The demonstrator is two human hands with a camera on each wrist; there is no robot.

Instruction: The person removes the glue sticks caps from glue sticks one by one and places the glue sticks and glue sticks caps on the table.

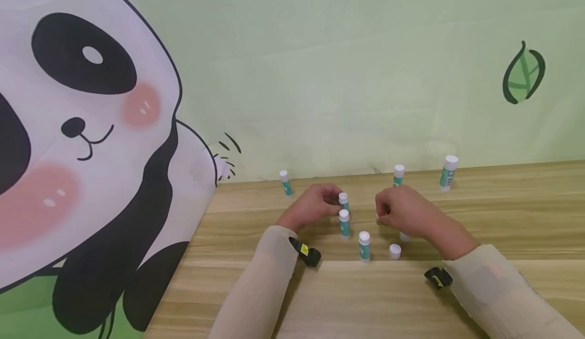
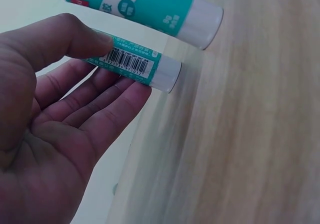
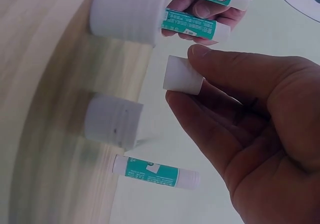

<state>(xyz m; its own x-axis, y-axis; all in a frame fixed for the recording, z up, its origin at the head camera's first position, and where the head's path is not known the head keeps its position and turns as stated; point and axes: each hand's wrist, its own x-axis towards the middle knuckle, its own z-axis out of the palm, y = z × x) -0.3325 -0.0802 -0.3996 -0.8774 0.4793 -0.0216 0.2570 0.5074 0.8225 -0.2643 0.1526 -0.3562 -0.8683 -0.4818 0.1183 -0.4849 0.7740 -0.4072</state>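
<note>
My left hand (image 1: 315, 207) holds a teal-and-white glue stick (image 2: 132, 64) upright between thumb and fingers, its barcode showing in the left wrist view. Just in front of it stands a second glue stick (image 1: 345, 226), and a third glue stick (image 1: 364, 250) is nearer to me. Between thumb and index finger, my right hand (image 1: 409, 214) pinches a small white cap (image 3: 183, 76), raised off the table. Two more white caps are on the wood below that hand: a nearer cap (image 1: 395, 251) and another cap (image 1: 404, 237) partly hidden by the wrist.
Along the back of the wooden table (image 1: 512, 212) stand a glue stick (image 1: 286, 183) on the left, another glue stick (image 1: 398, 175) behind my right hand, and a larger glue stick (image 1: 448, 173) farther right. A panda-printed backdrop (image 1: 320, 75) rises directly behind.
</note>
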